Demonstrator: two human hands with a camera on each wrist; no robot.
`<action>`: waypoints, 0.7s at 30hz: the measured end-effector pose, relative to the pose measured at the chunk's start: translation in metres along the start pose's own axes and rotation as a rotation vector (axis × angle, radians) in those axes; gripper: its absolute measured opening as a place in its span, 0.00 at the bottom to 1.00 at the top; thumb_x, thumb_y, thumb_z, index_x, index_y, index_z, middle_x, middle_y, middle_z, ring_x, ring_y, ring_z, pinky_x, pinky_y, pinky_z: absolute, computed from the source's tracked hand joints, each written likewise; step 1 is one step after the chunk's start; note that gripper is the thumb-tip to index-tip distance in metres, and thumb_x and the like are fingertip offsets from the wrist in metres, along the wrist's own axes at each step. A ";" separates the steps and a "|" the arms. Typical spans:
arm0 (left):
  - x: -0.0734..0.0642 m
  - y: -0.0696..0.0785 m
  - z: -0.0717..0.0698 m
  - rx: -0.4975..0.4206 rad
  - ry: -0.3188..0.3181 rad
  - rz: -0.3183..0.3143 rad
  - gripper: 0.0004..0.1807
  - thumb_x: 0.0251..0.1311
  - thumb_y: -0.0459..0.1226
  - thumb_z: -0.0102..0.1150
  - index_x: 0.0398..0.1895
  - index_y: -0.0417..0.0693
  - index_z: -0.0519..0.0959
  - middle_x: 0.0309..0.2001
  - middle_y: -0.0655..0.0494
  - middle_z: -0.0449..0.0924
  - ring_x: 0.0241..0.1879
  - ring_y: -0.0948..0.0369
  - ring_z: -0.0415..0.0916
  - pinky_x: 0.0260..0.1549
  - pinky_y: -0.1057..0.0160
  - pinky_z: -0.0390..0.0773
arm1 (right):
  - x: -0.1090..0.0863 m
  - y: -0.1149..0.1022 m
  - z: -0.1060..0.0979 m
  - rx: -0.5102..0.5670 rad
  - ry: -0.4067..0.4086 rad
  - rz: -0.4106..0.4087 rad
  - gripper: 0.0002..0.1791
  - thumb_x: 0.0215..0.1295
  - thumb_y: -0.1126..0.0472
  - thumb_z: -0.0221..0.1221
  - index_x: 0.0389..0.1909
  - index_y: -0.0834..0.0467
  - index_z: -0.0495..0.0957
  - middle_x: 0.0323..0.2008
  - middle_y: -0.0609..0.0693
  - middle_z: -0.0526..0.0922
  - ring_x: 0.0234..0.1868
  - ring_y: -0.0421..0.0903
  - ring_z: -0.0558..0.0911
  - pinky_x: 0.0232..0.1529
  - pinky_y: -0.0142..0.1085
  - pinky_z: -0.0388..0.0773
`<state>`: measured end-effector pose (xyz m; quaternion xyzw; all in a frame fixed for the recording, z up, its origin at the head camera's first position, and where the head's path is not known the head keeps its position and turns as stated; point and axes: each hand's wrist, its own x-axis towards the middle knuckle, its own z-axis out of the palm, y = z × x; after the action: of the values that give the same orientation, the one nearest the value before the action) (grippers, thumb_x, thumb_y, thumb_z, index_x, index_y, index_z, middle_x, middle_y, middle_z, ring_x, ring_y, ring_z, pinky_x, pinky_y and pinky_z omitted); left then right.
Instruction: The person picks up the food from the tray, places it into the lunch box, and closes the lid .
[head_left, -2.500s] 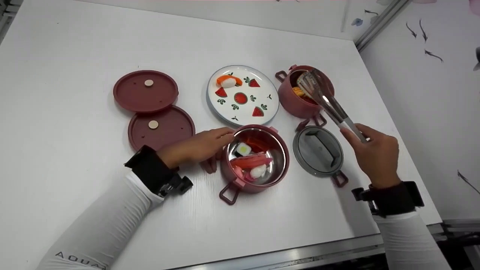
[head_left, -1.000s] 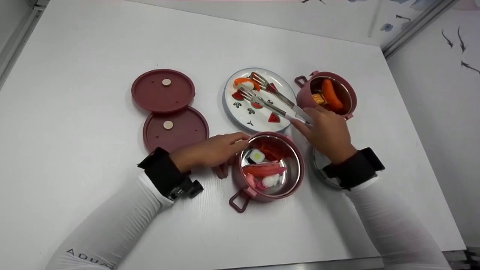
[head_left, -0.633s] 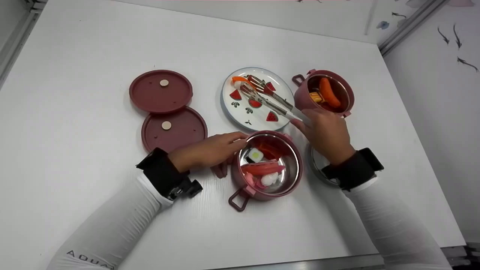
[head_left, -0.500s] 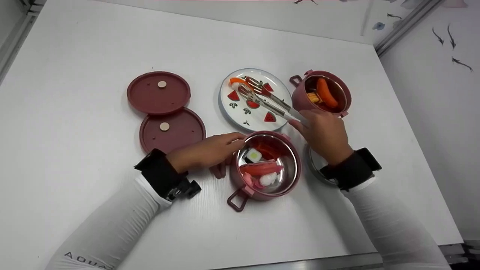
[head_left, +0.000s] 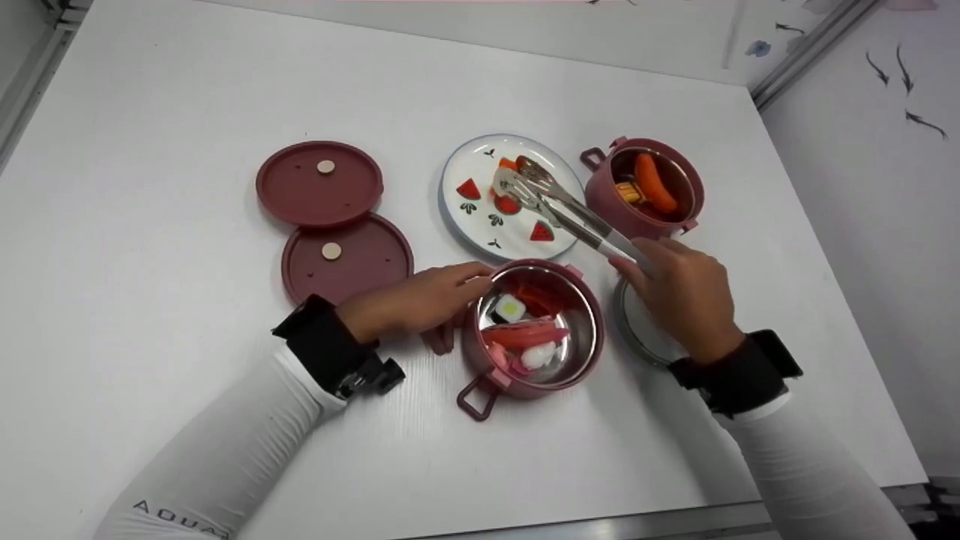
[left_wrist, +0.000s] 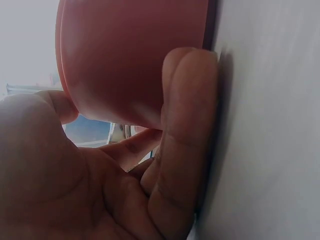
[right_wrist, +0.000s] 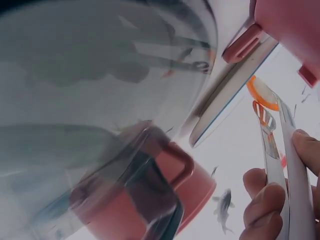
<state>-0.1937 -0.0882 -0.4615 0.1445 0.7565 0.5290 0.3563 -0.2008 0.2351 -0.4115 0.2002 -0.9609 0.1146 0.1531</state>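
My right hand (head_left: 690, 296) grips metal tongs (head_left: 626, 247) by their pale handles, tips over the patterned white plate (head_left: 517, 241). An orange-topped white sushi piece (right_wrist: 261, 92) shows at the tong tips in the right wrist view; in the head view the tips mostly cover it. My left hand (head_left: 427, 300) holds the left side of the near pink pot (head_left: 525, 390), with a fingertip at its rim and others along its wall near the table. Inside that pot lie a sushi roll (head_left: 510, 308), a pinkish-red long piece (head_left: 525, 334) and other toy food.
Behind my right hand stands another pink pot (head_left: 611, 204) with an orange carrot-like piece (head_left: 654, 184) and a ridged yellow piece (head_left: 630, 193). A round lid (head_left: 645, 334) lies partly under my right wrist. Two maroon lids (head_left: 319, 184) overlap at the left.
The tongs went from above the far pot to the plate, tips spread around the sushi. They now sit closer together and have shifted right with it. My left hand stays on the near pot.
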 end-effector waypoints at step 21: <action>-0.001 0.001 0.001 0.000 -0.009 0.002 0.20 0.77 0.55 0.37 0.66 0.70 0.70 0.23 0.46 0.73 0.16 0.53 0.81 0.18 0.54 0.85 | -0.048 0.070 -0.059 -0.052 0.331 0.154 0.17 0.59 0.61 0.71 0.42 0.71 0.85 0.28 0.68 0.85 0.22 0.60 0.79 0.27 0.25 0.59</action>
<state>-0.1922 -0.0877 -0.4604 0.1477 0.7548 0.5285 0.3593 -0.1741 0.3313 -0.3839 0.1004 -0.9377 0.1324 0.3052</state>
